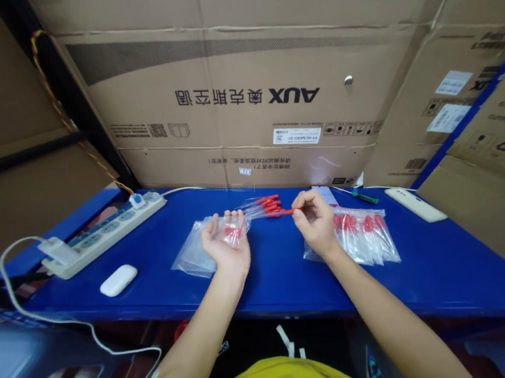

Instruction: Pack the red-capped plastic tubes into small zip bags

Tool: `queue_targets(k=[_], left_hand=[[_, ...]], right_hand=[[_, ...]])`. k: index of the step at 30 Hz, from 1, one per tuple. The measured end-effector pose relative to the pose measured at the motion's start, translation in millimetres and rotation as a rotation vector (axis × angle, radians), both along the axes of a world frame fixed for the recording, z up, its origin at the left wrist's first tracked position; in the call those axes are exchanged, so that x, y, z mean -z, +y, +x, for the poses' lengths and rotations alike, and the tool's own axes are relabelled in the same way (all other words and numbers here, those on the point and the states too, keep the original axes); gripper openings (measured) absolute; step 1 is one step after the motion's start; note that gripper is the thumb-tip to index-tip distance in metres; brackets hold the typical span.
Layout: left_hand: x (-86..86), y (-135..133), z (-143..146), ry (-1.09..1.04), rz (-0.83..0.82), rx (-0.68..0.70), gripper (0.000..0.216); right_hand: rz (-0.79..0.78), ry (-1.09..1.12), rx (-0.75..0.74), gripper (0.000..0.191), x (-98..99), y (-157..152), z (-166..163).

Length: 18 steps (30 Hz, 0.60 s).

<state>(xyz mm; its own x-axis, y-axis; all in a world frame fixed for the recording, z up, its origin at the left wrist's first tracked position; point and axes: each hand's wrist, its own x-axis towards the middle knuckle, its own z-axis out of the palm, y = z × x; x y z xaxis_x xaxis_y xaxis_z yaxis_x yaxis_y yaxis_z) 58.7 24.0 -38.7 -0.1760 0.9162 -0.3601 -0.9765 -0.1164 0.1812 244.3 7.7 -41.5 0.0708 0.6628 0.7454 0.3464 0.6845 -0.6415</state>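
My left hand (226,244) lies palm up over the blue table (276,269), its fingers curled round a small clear plastic bag (234,228) with red pieces inside. My right hand (314,220) is closed in a pinch on a thin red-tipped stick (281,212) that points toward the bag's mouth. Several more red-capped clear sticks (265,204) lie on the table just beyond the hands. A pile of filled clear bags with red pieces (365,234) sits under and to the right of my right hand. Empty clear bags (190,255) lie left of my left hand.
A white power strip (103,231) with a plugged charger and cable sits at the left. A white earbud case (119,280) lies near it. A white phone (415,204) and a green-handled tool (365,197) lie at the right. Cardboard boxes (239,87) wall the back.
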Motion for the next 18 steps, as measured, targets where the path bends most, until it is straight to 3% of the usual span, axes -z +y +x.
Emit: queue_targets(k=[10, 18], left_hand=[[-9.3, -4, 5, -0.008, -0.035, 0.003, 0.015], [-4.4, -11, 15, 0.063, 0.079, 0.187, 0.018]], right_hand=[[0.015, -0.040, -0.171, 0.009, 10.2, 3, -4], [0.001, -0.308, -0.099, 0.005, 21.3, 5, -24]])
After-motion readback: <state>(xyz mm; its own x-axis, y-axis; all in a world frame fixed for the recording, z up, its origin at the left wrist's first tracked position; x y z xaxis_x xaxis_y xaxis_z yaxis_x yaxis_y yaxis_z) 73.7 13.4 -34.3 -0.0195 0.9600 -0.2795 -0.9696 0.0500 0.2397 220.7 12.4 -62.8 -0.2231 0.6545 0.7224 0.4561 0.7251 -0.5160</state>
